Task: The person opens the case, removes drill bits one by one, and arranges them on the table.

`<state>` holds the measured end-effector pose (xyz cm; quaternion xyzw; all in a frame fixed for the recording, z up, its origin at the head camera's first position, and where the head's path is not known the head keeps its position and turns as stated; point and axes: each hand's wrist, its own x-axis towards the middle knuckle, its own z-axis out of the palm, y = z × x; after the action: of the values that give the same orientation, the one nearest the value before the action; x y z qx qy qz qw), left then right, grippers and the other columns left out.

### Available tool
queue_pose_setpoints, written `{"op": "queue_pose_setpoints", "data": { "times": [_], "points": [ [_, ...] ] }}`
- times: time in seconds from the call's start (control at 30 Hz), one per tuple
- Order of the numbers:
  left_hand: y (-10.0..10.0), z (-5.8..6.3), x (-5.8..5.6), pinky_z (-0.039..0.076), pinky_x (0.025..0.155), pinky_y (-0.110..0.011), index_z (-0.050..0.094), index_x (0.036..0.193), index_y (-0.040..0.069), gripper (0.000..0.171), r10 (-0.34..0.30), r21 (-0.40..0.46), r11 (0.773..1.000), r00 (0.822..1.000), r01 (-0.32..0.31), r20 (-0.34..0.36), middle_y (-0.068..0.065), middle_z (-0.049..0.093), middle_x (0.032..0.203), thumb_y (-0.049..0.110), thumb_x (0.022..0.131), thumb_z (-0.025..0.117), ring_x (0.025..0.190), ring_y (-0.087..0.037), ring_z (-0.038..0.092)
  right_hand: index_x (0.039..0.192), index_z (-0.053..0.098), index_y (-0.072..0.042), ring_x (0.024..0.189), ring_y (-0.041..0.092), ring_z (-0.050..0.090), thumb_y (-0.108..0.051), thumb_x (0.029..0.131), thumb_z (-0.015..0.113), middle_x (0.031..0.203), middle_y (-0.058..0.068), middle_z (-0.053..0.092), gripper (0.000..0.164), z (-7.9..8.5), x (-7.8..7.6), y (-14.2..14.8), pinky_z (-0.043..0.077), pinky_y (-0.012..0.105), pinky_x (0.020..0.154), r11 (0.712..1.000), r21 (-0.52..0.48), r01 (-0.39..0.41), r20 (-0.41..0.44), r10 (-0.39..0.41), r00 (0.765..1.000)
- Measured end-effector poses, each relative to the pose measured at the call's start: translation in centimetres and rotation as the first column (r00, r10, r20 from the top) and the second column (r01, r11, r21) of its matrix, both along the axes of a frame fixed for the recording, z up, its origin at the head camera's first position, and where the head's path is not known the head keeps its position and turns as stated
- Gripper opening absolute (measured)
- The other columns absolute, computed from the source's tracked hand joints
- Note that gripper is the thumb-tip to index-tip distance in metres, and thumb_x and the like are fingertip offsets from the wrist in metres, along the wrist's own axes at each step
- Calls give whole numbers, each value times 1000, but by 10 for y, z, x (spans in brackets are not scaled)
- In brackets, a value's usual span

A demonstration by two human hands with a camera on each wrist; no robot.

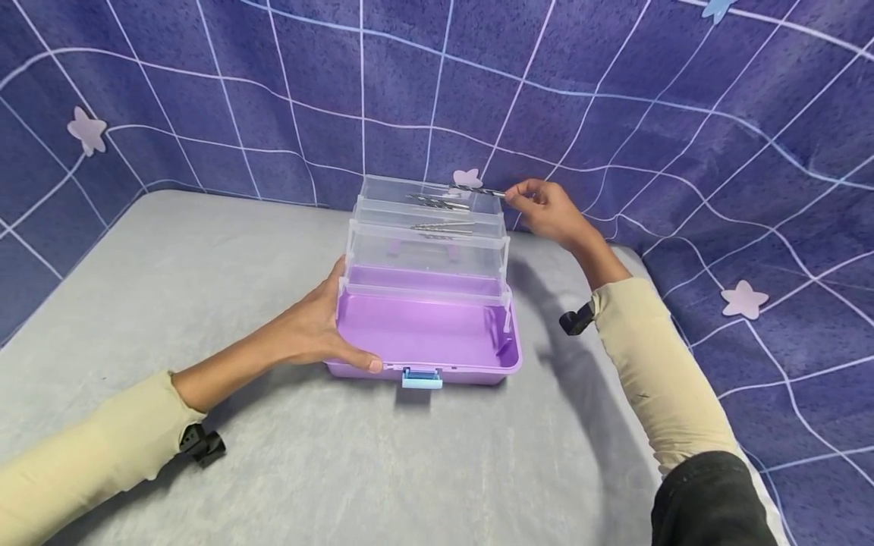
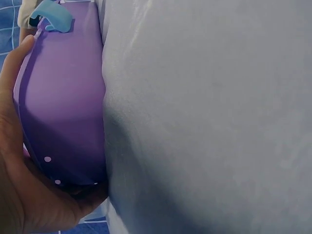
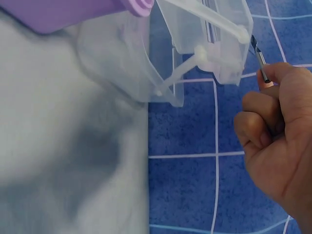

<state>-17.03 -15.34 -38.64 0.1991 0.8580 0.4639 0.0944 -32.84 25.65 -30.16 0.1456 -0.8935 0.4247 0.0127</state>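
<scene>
A purple toolbox (image 1: 423,326) stands on the grey table, its clear tiered trays (image 1: 426,262) raised toward the back. My left hand (image 1: 310,326) grips the box's left side, thumb along the front rim beside the light blue latch (image 1: 422,378); the left wrist view shows the fingers wrapped round the purple side (image 2: 68,97). Thumb and finger of my right hand (image 1: 549,214) pinch a drill bit (image 1: 478,189) by its shank, held level over the top tray at the right. In the right wrist view the drill bit (image 3: 260,58) points away past the tray edge. More drill bits (image 1: 440,203) lie in the trays.
The grey tabletop (image 1: 437,462) extends in front and to both sides of the box. Behind it hangs a blue cloth (image 1: 273,98) with pale grid lines and stars, close behind the trays. Hinged plastic arms (image 3: 183,73) link the trays at the side.
</scene>
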Motion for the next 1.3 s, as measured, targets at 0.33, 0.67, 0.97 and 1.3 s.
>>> {"op": "queue_pose_setpoints", "data": {
  "times": [0.33, 0.67, 0.97, 1.3],
  "points": [
    [-5, 2, 0, 50, 122, -67, 1, 180, 28, 171, -7, 17, 1000, 1000, 7, -6, -9, 56, 161, 45, 55, 116, 138, -35, 64, 120, 72, -3, 55, -1, 46, -28, 113, 65, 63, -16, 47, 26, -1, 5, 26, 39, 19, 53, 987, -150, 52, 43, -46, 998],
    [-6, 4, 0, 51, 120, -65, 5, 180, 26, 166, -25, 68, 997, 1000, 26, -18, -8, 56, 161, 39, 57, 116, 139, -35, 64, 126, 62, -1, 45, 2, 35, -25, 115, 62, 54, -14, 40, 27, -5, 11, 58, 31, 22, 47, 979, -200, 41, 103, -21, 995],
    [-4, 3, 1, 50, 122, -65, 3, 180, 33, 169, -14, 64, 998, 1000, 14, -8, -7, 56, 162, 39, 55, 117, 139, -35, 64, 129, 65, -1, 51, 1, 38, -28, 117, 58, 62, -14, 44, 30, -28, 12, 96, 34, 21, 49, 997, -50, 60, 190, -50, 980],
    [-1, 1, 1, 49, 123, -67, 3, 180, 35, 167, -33, 74, 997, 999, 34, -10, -10, 55, 163, 40, 57, 116, 139, -36, 64, 144, 61, 7, 55, 0, 44, -31, 119, 54, 64, -15, 47, 46, -61, 13, 132, 41, 23, 56, 984, 175, 44, 257, -89, 962]
  ]
}}
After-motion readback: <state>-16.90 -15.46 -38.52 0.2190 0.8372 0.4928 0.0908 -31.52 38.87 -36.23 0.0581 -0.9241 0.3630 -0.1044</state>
